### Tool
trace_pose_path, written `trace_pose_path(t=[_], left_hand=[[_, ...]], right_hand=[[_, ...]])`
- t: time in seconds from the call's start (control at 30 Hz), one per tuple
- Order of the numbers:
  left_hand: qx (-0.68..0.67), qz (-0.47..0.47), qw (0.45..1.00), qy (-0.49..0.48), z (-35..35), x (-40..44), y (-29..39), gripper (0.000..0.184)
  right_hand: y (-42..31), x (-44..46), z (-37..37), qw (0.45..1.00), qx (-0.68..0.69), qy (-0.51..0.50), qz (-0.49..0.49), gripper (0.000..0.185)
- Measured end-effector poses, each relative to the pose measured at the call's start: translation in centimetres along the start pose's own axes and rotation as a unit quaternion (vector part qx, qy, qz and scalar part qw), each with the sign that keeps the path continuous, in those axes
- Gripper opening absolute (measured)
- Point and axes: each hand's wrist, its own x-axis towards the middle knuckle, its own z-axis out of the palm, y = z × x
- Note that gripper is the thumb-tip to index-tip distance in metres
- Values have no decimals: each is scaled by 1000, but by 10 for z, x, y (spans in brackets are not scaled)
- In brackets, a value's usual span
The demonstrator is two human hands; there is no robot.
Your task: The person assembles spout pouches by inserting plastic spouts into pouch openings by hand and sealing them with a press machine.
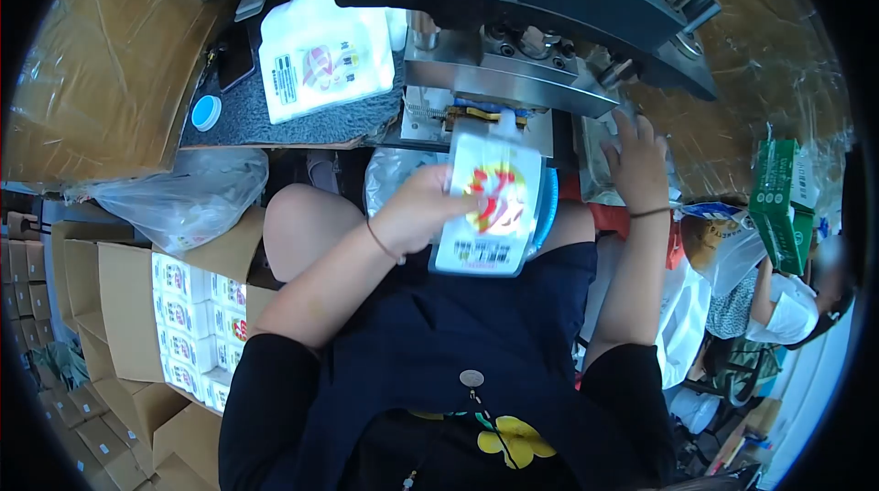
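Note:
My left hand (pixel 421 209) is closed on a white printed spout pouch (pixel 499 248), its thumb across the front over a red and yellow picture. The pouch's narrow spout (pixel 506 122) points up at the metal jaw of a press machine (pixel 513 79); whether it touches the jaw I cannot tell. To the right of the jaw, my right hand (pixel 638 166) is raised with its fingers apart, near the machine's side, and no object shows in it. A stack of similar white pouches (pixel 325 61) lies on the grey mat left of the machine.
A blue cap (pixel 206 113) and a dark phone (pixel 238 65) lie on the mat (pixel 247 120). An open carton (pixel 128 299) of packed pouches stands at lower left, below a clear plastic bag (pixel 183 207). At right are a green box (pixel 774 203) and another person (pixel 783 308).

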Motion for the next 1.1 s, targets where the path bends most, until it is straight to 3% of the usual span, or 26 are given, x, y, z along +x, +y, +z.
trace_pose_path(t=[0.03, 0.13, 0.17, 0.2, 0.27, 0.33, 0.37, 0.4, 0.47, 0.53, 0.6, 0.63, 0.73, 0.77, 0.97, 1.07, 1.1], left_hand=[[-19, -1, 1000, 14, -2, 6, 9, 31], [-46, -7, 999, 23, -4, 11, 21, 35], [-51, -11, 998, 21, -6, 12, 22, 36], [57, 34, 994, 88, -11, 14, 21, 38], [267, 122, 931, 216, -29, 14, 21, 42], [351, 299, 807, 368, -65, 13, 46, 52], [555, 369, 616, 420, -72, 6, 68, 51], [711, 412, 369, 434, -75, -2, 88, 51], [803, 335, 344, 353, -88, -17, 76, 49], [830, 301, 368, 291, -96, -31, 60, 45], [801, 311, 447, 248, -98, -46, 46, 42], [722, 363, 525, 268, -96, -53, 44, 40], [681, 314, 591, 299, -86, -65, 46, 37], [678, 308, 600, 293, -83, -66, 47, 32], [722, 366, 530, 254, -79, -59, 43, 28], [632, 347, 609, 331, -70, -63, 38, 25], [437, 293, 794, 304, -60, -68, 36, 19]], right_hand=[[1, 1, 3, 998, -60, 2, -3, 33], [-7, 5, 12, 995, -7, -48, 91, 35], [-6, 5, 17, 997, 1, -34, 72, 33], [-1, 3, 22, 998, 9, -20, 53, 31], [6, 1, 28, 998, 43, -2, 34, 25], [11, -2, 32, 995, 97, 1, 32, 20], [13, -4, 32, 992, 116, 11, 42, 20], [14, -3, 33, 989, 133, 25, 52, 21], [15, -3, 30, 984, 161, 60, 50, 23], [16, -8, 22, 979, 174, 101, 28, 24], [3, -15, 8, 973, 205, 52, 93, 25], [-2, -15, 4, 967, 221, 28, 123, 25], [11, -15, 6, 982, 166, -22, 83, 27], [12, -12, 10, 982, 167, -34, 83, 28], [15, -8, 6, 988, 133, -79, 23, 28], [20, -11, 18, 991, 137, 4, 1, 27], [21, -14, 18, 989, 144, 41, 9, 26]])
